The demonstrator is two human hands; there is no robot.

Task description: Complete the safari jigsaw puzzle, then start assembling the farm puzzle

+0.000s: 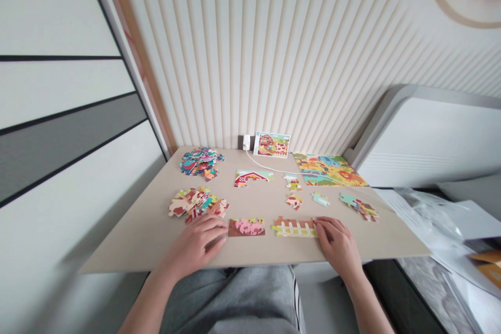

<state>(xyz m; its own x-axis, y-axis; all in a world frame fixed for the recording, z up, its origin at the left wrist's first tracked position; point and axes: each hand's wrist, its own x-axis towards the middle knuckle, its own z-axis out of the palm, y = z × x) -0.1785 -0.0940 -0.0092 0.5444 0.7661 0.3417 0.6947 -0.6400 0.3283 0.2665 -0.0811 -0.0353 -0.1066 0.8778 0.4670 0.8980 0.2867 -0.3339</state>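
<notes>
My left hand (200, 240) rests on the table with its fingers stretched out and the thumb apart. Its fingertips are beside the left edge of a joined pink pig puzzle section (246, 227). Just behind that hand lies a loose heap of farm puzzle pieces (195, 201), partly covered by the knuckles. At the right end of a joined white-fence puzzle strip (295, 228), my right hand (338, 242) has its fingers and thumb closed on the edge. A narrow gap separates pig section and fence strip.
A red-barn puzzle section (252, 177) lies farther back, with several loose pieces (293, 201) and a small group (360, 205) to the right. Behind are a blue-purple heap (200, 162), a picture card (272, 144), an animal picture board (332, 169) and a charger cable (270, 168).
</notes>
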